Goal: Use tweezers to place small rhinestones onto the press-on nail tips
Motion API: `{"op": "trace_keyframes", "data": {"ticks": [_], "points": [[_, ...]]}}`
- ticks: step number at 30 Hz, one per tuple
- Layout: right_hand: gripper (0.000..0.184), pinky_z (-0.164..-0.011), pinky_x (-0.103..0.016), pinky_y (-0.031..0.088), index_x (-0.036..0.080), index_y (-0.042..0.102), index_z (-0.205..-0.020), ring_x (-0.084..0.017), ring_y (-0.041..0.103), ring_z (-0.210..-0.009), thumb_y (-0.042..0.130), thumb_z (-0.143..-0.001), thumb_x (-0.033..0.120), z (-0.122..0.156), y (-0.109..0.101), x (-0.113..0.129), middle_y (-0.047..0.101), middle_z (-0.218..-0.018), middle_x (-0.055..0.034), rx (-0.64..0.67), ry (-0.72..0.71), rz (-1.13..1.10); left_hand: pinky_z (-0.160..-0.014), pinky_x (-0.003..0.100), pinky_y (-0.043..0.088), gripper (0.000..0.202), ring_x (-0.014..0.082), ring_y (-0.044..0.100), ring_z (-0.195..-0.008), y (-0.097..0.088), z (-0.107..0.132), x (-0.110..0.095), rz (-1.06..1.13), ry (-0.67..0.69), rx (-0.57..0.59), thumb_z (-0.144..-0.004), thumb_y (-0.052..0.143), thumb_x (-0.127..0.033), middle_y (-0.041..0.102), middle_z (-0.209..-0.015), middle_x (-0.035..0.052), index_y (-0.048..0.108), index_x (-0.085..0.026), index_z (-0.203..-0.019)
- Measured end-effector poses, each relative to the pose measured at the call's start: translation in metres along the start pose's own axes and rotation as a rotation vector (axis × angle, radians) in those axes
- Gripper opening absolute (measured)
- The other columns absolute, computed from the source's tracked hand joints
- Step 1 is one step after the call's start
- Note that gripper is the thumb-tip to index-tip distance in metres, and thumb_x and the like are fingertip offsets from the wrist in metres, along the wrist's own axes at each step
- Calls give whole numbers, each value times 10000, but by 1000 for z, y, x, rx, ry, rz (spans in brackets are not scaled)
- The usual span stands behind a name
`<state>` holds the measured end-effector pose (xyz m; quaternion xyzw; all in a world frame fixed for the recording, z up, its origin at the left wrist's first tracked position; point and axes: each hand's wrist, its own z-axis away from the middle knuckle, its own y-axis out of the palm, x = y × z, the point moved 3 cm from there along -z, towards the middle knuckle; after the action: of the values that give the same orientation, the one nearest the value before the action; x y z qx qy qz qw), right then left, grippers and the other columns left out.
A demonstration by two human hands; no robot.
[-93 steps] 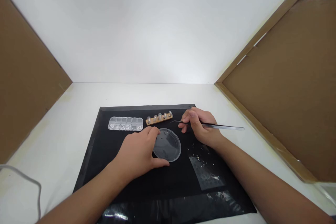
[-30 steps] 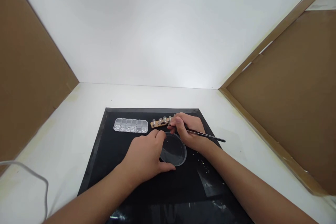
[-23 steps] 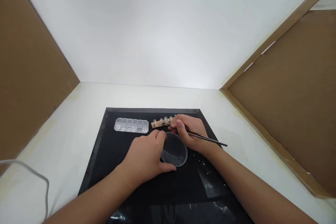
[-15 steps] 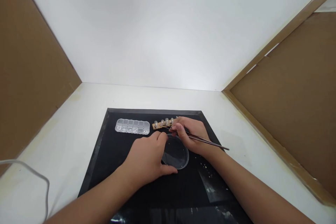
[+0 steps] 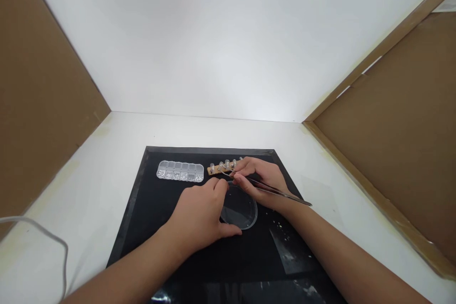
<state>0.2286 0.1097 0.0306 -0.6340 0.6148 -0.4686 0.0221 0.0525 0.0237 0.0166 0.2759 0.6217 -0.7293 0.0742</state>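
My left hand (image 5: 199, 206) grips the left side of a clear round dish (image 5: 245, 221), thumb at the near rim and fingers at the far rim. In my right hand (image 5: 261, 180) is a pair of long metal tweezers (image 5: 285, 193), held like a pen, pointing left and away from me. Their tips are at a light wooden strip (image 5: 214, 170) that bears several small clear pieces (image 5: 227, 164) standing up in a row. My right fingers hide the strip's right end. Whether the tips hold anything is too small to tell.
A clear compartment box (image 5: 180, 171) with tiny shiny bits in its front row lies left of the strip. Everything rests on a black mat (image 5: 153, 228). Small pale specks (image 5: 280, 225) and a clear sheet (image 5: 290, 251) lie at right. A grey cable (image 5: 46, 232) runs at far left.
The tweezers' tips have shifted very slightly at the wooden strip, and my right fingers have closed a little around them. My left hand stays on the dish.
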Motion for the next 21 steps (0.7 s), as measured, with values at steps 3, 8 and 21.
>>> {"op": "trace_keyframes", "data": {"ticks": [3,8,21], "points": [[88,-688,-286,594,236,685,-906,-164,758,-767,713,-982,200,1,-1,-1,770,-875,-22,-1,22,-18,-819,486,638,694,357,764,-1022,0,0,0,2,2,-5,-768,872,-618,736,-1260,87,620,-224,-1281],[72,-665,-303,607,236,692,-924,-181,759,-768,730,-984,245,4,-3,-5,767,-893,-41,-17,83,-58,-827,482,635,667,358,760,-1039,0,0,-1,10,1,1,-765,876,-614,725,-1284,86,627,-232,-1253],[222,-597,-316,617,217,613,-909,-153,741,-628,612,-1092,342,14,-10,-13,726,-907,-38,-197,190,-402,-863,471,627,652,353,751,-1084,2,0,1,9,8,-12,-761,878,-617,728,-1282,73,620,-252,-1235]]}}
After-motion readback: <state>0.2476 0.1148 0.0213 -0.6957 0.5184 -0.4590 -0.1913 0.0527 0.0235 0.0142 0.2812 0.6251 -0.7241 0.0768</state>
